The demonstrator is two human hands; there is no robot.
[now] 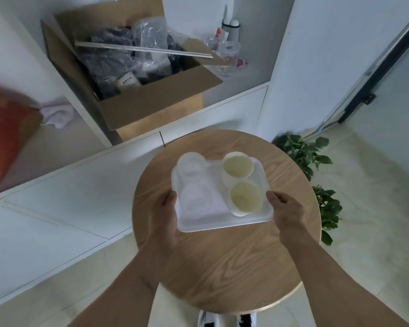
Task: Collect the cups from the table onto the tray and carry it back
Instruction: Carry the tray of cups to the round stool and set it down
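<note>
A white plastic tray point(222, 221) is over the round wooden table point(227, 267), held at both short sides. My left hand point(165, 218) grips its left edge and my right hand point(287, 208) grips its right edge. On the tray stand two cream paper cups point(237, 165), one point(246, 195) nearer to me, both on the right half. Two clear plastic cups are on the left half, one at the far corner point(190, 162) and one nearer point(197, 199). I cannot tell whether the tray rests on the table or is lifted just above it.
An open cardboard box point(137, 74) full of bags sits on a white bench behind the table. Clear jars point(229, 55) stand beside it. Green plants point(302, 154) grow to the table's right. A red cushion point(5, 128) lies at the left. My shoes point(227, 319) show below the table.
</note>
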